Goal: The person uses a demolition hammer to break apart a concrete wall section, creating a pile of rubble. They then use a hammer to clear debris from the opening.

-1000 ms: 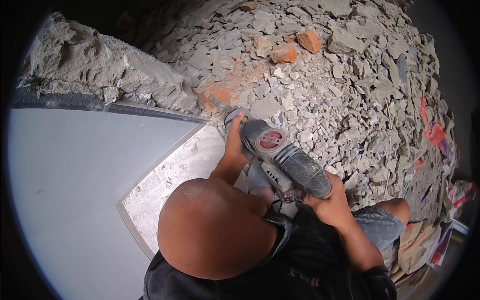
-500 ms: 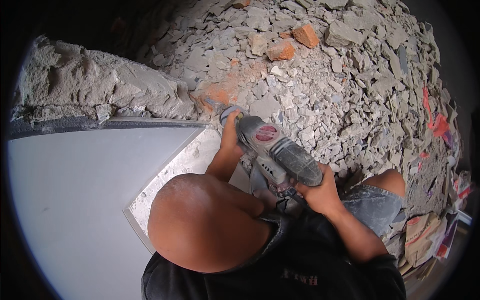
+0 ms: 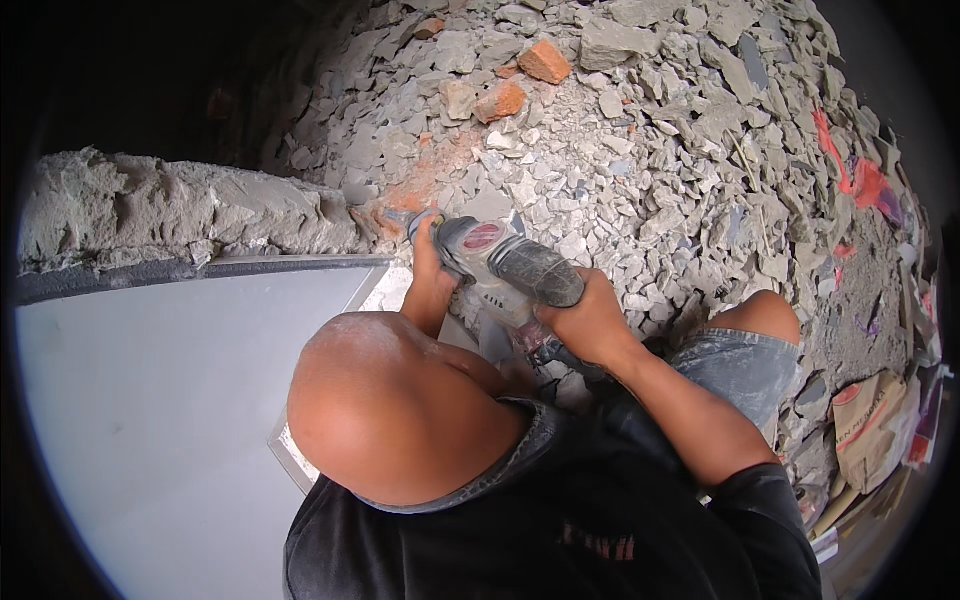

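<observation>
Head view: I have the dusty power hammer (image 3: 515,262) nose-on beside the end of the broken wall (image 3: 200,215), rubble (image 3: 650,170) around; left hand (image 3: 428,262) wrapped round its front, right hand (image 3: 592,318) round its rear. Probably heavy, rigid, dust-slick; I'd grip both ends firmly

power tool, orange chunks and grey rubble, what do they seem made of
Power tool: likely a hard plastic or painted metal housing, dusty matte, with smooth rounded contours. Orange chunks: probably fired clay brick, rough, by their colour and broken faces. Grey rubble: apparently concrete or mortar, dull, jagged.
</observation>
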`<state>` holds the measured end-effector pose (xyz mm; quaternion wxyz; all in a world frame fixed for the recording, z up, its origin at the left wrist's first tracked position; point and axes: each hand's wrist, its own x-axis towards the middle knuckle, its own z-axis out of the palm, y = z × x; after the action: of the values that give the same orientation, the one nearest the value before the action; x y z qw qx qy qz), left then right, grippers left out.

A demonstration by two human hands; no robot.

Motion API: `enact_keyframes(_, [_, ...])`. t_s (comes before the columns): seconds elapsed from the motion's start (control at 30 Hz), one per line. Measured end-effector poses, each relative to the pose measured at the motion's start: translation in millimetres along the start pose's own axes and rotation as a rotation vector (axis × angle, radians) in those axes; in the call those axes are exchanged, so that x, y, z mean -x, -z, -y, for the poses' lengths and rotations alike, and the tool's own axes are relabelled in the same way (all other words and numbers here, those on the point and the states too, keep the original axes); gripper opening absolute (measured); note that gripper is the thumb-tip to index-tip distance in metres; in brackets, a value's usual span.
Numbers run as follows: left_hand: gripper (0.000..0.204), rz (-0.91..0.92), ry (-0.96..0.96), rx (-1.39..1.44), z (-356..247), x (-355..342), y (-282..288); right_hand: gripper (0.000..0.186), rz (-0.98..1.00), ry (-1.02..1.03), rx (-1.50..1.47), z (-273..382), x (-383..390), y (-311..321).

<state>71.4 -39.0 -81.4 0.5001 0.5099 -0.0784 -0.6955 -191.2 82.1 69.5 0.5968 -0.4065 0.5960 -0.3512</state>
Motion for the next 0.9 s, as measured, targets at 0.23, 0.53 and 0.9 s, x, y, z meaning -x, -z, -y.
enact_keyframes(0.23, [0.054,-0.042,0.087,-0.014,-3.9,0.7,-18.0,0.028,-0.021,0.022,0.012,-17.0,-10.0,8.9])
enact_keyframes(0.53, [0.053,-0.059,0.109,-0.024,-2.7,-11.6,-17.6,0.029,-0.002,0.038,0.029,-28.1,-23.8,15.0])
enact_keyframes(0.9, [0.061,-0.074,0.171,-0.045,-6.9,-11.2,-27.2,0.029,0.011,-0.014,-0.015,-31.9,-28.5,19.0])
